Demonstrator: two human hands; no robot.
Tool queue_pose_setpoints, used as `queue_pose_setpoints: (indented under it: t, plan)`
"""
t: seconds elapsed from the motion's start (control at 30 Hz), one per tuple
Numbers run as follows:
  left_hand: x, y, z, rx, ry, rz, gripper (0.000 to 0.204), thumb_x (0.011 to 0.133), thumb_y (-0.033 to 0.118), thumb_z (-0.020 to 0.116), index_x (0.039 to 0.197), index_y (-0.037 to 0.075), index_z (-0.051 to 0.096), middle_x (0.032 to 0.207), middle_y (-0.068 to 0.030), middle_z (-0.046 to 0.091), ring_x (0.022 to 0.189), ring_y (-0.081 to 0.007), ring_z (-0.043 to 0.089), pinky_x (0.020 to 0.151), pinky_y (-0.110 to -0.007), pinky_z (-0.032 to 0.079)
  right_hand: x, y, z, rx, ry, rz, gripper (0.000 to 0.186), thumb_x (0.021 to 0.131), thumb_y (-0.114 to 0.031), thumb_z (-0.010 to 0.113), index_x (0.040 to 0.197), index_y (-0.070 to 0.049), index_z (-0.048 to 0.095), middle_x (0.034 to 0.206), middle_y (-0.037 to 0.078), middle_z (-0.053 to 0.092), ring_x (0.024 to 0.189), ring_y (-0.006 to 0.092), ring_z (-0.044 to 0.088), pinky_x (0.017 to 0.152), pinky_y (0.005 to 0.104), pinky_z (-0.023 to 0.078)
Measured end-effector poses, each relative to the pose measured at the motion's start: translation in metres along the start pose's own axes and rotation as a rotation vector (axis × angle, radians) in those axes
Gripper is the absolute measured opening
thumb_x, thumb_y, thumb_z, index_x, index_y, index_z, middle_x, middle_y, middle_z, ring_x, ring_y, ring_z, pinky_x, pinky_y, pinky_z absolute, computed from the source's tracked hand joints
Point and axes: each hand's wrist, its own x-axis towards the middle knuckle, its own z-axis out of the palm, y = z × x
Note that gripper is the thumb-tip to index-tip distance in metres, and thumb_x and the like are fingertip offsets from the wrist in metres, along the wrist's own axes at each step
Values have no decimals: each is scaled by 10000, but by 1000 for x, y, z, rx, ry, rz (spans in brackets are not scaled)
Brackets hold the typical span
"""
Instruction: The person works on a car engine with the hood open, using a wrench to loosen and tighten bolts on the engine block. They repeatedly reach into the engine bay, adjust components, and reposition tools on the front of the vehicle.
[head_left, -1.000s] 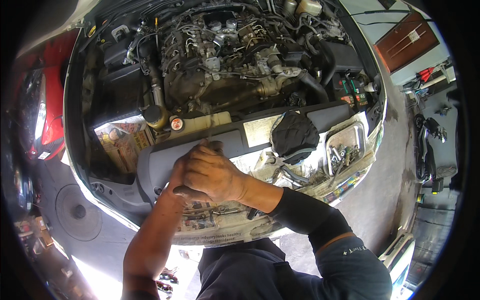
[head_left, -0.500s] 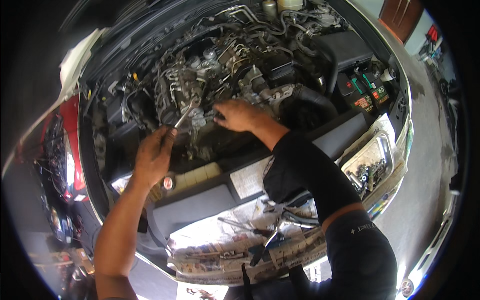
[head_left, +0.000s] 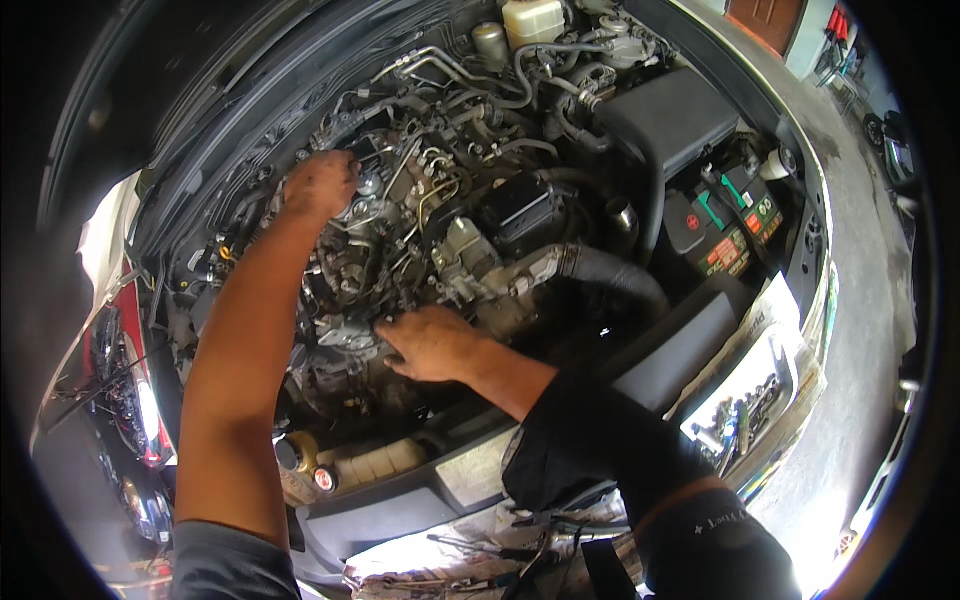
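My left hand (head_left: 322, 183) reaches over the far left part of the engine (head_left: 455, 250). Its fingers are curled down among the parts near a dark rectangular piece, and whatever they hold is hidden. Nearer to me, my right hand (head_left: 432, 342) rests at the front of the engine, beside a grey metal housing (head_left: 347, 332). The index finger and thumb of that hand are apart, and nothing shows between them. No wrench is visible now.
A black air box (head_left: 668, 115) and a battery (head_left: 722, 222) sit at the right of the bay. On newspaper at the front right lies a metal tray (head_left: 790, 365) with sockets and small parts. A capped plastic tank (head_left: 380, 463) is at the near left.
My left hand has moved away from me to the far side of the engine, and its wrench is out of sight. The view has shifted; my right hand stays near the engine's front.
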Motion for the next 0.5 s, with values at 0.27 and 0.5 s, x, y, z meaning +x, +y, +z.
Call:
queue_pose_setpoints:
  t: [0.27, 0.5]
  plan:
    - [68, 13, 40, -26, -226, -41, 475, 1030, 422, 645, 1306, 55, 767, 1412, -235, 707, 1320, -410, 677, 1123, -486, 543, -12, -6, 9, 74, 168, -16, 383, 931, -296, 780, 1229, -69, 698, 990, 163, 780, 924, 375, 782, 813, 507, 629]
    - [58, 33, 52, -94, -90, -218, 477, 980, 463, 694, 1267, 99, 808, 1338, -189, 763, 1268, -397, 716, 1093, -489, 553, -13, -7, 8, 101, 101, -18, 350, 950, -271, 763, 1206, -44, 693, 985, 169, 775, 923, 384, 775, 815, 500, 628]
